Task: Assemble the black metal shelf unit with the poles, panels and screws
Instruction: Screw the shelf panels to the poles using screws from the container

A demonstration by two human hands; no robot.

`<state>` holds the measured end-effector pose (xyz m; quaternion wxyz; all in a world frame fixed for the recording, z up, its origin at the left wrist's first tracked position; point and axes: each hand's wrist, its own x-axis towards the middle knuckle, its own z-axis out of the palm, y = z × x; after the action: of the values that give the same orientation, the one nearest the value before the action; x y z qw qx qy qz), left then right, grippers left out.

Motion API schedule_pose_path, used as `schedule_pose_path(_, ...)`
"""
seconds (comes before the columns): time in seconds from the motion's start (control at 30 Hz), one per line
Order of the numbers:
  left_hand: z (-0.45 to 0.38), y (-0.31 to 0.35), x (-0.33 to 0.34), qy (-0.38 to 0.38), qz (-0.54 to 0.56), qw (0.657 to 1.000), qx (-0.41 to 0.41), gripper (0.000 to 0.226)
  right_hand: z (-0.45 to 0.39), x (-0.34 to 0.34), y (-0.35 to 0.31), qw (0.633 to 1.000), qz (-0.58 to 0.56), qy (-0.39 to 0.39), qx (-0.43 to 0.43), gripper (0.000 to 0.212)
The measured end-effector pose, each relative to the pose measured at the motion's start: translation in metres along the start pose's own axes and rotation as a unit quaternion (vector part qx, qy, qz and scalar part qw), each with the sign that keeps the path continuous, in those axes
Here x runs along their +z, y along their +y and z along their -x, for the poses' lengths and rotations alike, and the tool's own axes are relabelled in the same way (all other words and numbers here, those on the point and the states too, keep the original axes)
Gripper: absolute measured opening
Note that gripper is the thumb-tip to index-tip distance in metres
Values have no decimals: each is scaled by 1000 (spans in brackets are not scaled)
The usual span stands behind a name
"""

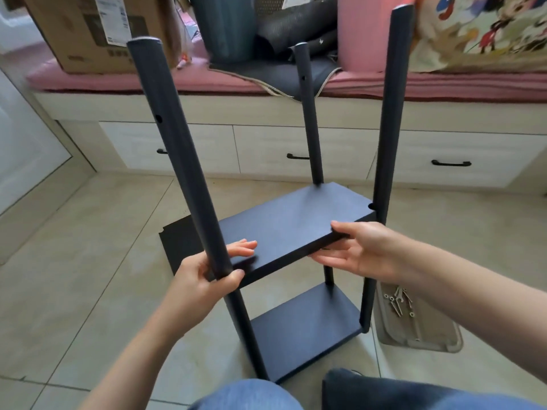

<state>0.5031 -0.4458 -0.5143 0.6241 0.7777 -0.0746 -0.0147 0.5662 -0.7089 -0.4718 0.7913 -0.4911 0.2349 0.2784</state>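
Observation:
The black shelf unit stands on the tiled floor with a bottom panel (307, 332) fixed low between upright poles. A middle panel (296, 223) sits between the poles at about half height. My left hand (204, 276) grips the near left pole (177, 155) where the panel's left corner meets it, thumb in front and fingers on the panel top. My right hand (364, 250) holds the panel's front edge, thumb on top and fingers underneath. The far pole (309, 113) and the right pole (390, 113) stand upright. Screws (398, 303) lie on a grey tray (426, 329) at the right.
Another black panel (177, 244) lies flat on the floor behind the left pole. A bench with drawers (296, 149) and a pink cushion (444, 87) runs across the back, loaded with a cardboard box (88, 31), bags and pillows. My knees in jeans (245, 395) are at the bottom edge.

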Motion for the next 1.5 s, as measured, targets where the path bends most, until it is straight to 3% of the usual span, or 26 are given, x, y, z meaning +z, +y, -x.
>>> schedule_pose_path(0.23,-7,-1,-12,-119,-97,988,22,45,6,-17,17,998,-65,7,-4,21)
schedule_pose_path(0.47,-5,-19,-15,-100,-138,985,26,65,7,-26,39,998,-47,9,33,29)
schedule_pose_path(0.73,-15,-24,-26,-60,-192,979,-7,56,9,-34,37,999,10,21,22,25)
schedule_pose_path(0.87,-25,-22,-36,7,-253,967,-43,59,17,-57,27,995,88,41,35,32)
schedule_pose_path(0.97,-31,-20,-37,73,-254,959,-107,62,31,-79,13,973,209,93,40,31)
schedule_pose_path(1.1,-34,-11,-30,101,-248,953,-142,58,48,-85,-12,935,314,149,-67,30)
schedule_pose_path(1.23,-30,-4,-23,115,-246,948,-165,9,60,-62,-29,889,400,121,-187,33)
schedule_pose_path(1.37,-24,3,-7,156,-215,939,-218,24,64,-44,-32,845,447,107,-275,22)
schedule_pose_path(1.5,-21,9,9,88,-235,914,-319,45,61,-49,-28,809,473,141,-320,7)
